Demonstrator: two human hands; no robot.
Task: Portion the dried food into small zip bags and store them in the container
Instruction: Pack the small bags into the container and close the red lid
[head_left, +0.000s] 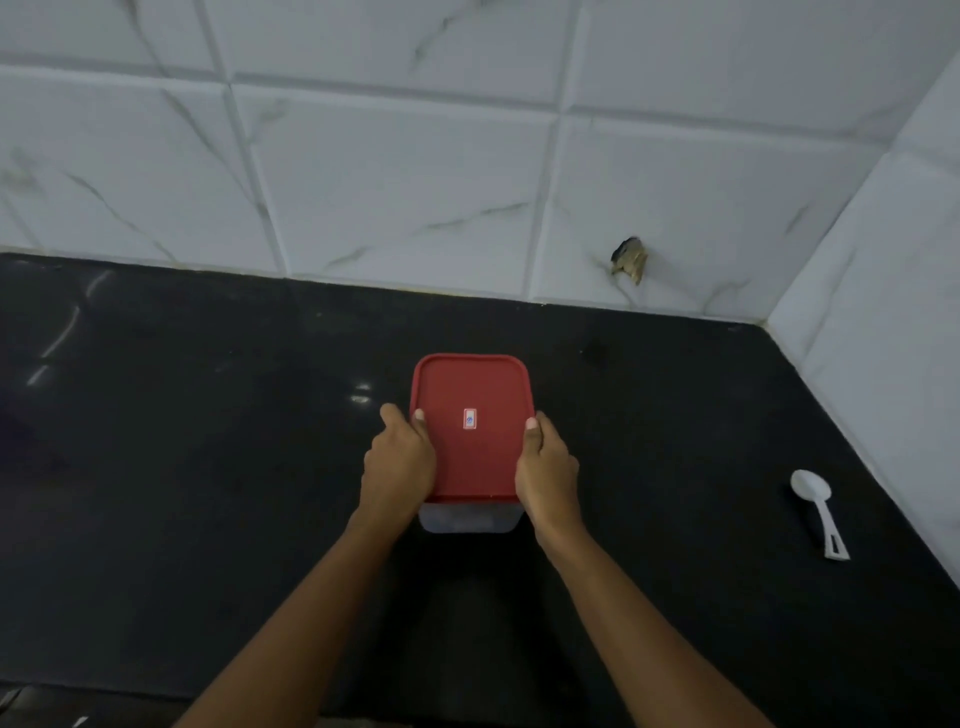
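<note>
A clear plastic container with a red lid stands in the middle of the black counter. My left hand grips its left side, thumb on the lid's edge. My right hand grips its right side the same way. The lid sits flat on the container. Whatever is inside the container is hidden. No zip bags or dried food show in the head view.
A white plastic spoon lies on the counter at the right, near the side wall. White marbled tiles form the back wall, with a chipped hole low at the right. The counter's front edge runs along the bottom left.
</note>
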